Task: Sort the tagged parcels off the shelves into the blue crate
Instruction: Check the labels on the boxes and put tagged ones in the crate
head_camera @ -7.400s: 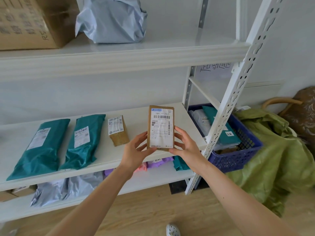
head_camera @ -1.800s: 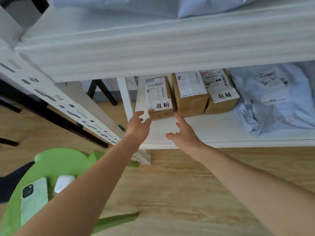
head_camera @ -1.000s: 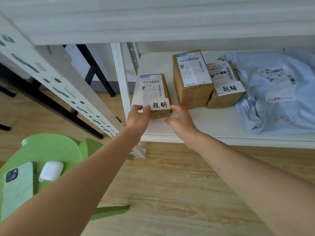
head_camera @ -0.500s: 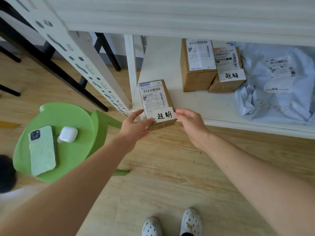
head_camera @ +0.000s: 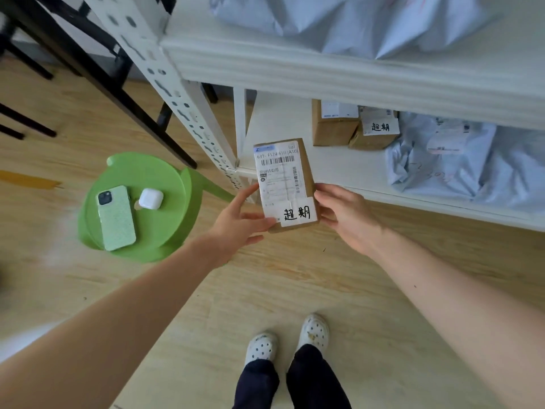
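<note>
At the far left, a round green plastic stool (head_camera: 147,172) stands on the wooden floor and carries two things: one phone in a pale green case (head_camera: 116,218), lying camera side up across the seat's left half, and one small white rounded earbud case (head_camera: 151,198) just beside it, nearer the seat's middle.

The left hand (head_camera: 239,222) grips the lower left edge of one small brown cardboard parcel (head_camera: 287,184), thumb on its face, the other fingers curled behind. The parcel is held in the air in front of the lower shelf's front left corner, clear of the board, its printed shipping label facing up and one white handwritten tag (head_camera: 298,212) stuck across its near end. The right hand (head_camera: 345,216) clasps the parcel's lower right edge, fingers bent around the side.

On the white lower shelf (head_camera: 348,169), two more brown cardboard boxes stand touching near the back: one plain box (head_camera: 333,131), and one tagged box (head_camera: 373,134) with the same handwritten tag. To their right lie crumpled pale grey plastic mailer bags (head_camera: 460,163); I cannot count them. More grey bags (head_camera: 354,22) lie on the upper shelf (head_camera: 324,75).

Two white perforated clogs (head_camera: 290,340) show below on the floor.
</note>
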The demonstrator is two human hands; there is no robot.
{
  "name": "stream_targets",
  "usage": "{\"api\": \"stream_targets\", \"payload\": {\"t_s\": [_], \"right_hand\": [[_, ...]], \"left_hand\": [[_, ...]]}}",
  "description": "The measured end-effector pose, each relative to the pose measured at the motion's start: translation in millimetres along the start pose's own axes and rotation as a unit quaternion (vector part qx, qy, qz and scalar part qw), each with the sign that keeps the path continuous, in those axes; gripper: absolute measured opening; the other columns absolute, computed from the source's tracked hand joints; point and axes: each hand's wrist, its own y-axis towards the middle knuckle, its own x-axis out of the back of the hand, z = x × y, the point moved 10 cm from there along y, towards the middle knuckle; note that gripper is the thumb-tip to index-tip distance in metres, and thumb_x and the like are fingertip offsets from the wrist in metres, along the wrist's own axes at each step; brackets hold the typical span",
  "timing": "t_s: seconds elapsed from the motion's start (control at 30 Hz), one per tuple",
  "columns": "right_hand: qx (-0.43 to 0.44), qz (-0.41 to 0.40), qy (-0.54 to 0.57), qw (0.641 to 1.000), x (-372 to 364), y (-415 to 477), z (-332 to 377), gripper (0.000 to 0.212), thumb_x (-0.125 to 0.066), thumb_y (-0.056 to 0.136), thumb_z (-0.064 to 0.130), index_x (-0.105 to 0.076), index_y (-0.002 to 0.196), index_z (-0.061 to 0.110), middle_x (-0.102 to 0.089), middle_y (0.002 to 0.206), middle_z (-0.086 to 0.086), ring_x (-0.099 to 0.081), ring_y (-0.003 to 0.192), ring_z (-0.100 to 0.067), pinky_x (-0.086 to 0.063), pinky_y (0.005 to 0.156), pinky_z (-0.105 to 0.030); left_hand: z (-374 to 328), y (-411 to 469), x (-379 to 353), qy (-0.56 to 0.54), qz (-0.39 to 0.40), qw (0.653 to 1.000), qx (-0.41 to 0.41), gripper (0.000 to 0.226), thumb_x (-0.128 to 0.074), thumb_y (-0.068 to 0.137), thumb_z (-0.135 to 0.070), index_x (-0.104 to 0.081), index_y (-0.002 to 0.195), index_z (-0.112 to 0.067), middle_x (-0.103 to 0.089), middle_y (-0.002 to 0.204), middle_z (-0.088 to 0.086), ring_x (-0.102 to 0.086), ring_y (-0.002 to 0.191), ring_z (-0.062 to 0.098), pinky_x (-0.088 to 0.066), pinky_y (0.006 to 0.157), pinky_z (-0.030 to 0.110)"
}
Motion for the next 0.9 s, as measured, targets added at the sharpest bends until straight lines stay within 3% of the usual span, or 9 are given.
{"api": "stream_targets", "payload": {"t_s": [0.17,0.3,0.53,0.67,0.9], "right_hand": [[-0.007,0.015,0.025,1.0,1.4,-45.6,8.8,0.026,-0.056,0.093,0.006,-0.06,0.119,0.009,-0.07,0.106,-0.007,-0.067,0.087,-0.018,-0.053,0.083,-0.035],[0.006,0.007,0.052,0.999,0.1,-88.4,21.3,0.024,-0.062,0.089,0.006,-0.063,0.112,0.011,-0.072,0.096,-0.002,-0.068,0.084,-0.017,-0.053,0.076,-0.032],[0.036,-0.032,0.09,0.995,1.5,-176.1,37.2,0.024,-0.059,0.089,-0.001,-0.063,0.108,0.013,-0.071,0.098,-0.004,-0.068,0.084,-0.02,-0.054,0.077,-0.038],[0.047,-0.068,0.123,0.989,15.6,-226.8,42.5,0.029,-0.058,0.09,-0.001,-0.06,0.117,0.009,-0.072,0.098,-0.004,-0.07,0.082,-0.018,-0.054,0.069,-0.032],[0.083,-0.147,0.153,0.974,75.1,-329.4,65.6,0.034,-0.06,0.09,0.006,-0.058,0.124,0.01,-0.069,0.115,-0.007,-0.066,0.104,-0.025,-0.052,0.09,-0.041]], "left_hand": [[-16.4,-39.7,-10.1,0.012,0.031,0.999,-0.022,0.082,-0.071,0.076,0.007,-0.04,0.133,-0.044,-0.066,0.111,0.012,-0.067,0.099,0.023,-0.054,0.09,0.037],[-25.5,-76.2,-11.7,0.023,0.043,0.998,-0.032,0.09,-0.07,0.075,0.01,-0.035,0.141,-0.041,-0.062,0.117,0.011,-0.066,0.103,0.025,-0.055,0.088,0.038],[-46.5,-144.7,-33.7,0.026,0.072,0.996,-0.054,0.072,-0.068,0.082,0.0,-0.043,0.133,-0.046,-0.064,0.114,0.01,-0.067,0.099,0.023,-0.055,0.087,0.041],[-65.2,-179.4,-57.8,0.032,0.105,0.991,-0.077,0.06,-0.063,0.088,-0.011,-0.044,0.134,-0.045,-0.072,0.105,0.003,-0.069,0.097,0.02,-0.053,0.084,0.038],[-106.2,-249.3,-143.7,0.096,0.199,0.968,-0.122,0.056,-0.065,0.088,-0.014,-0.047,0.131,-0.044,-0.071,0.111,0.005,-0.067,0.103,0.023,-0.052,0.089,0.04]]}}
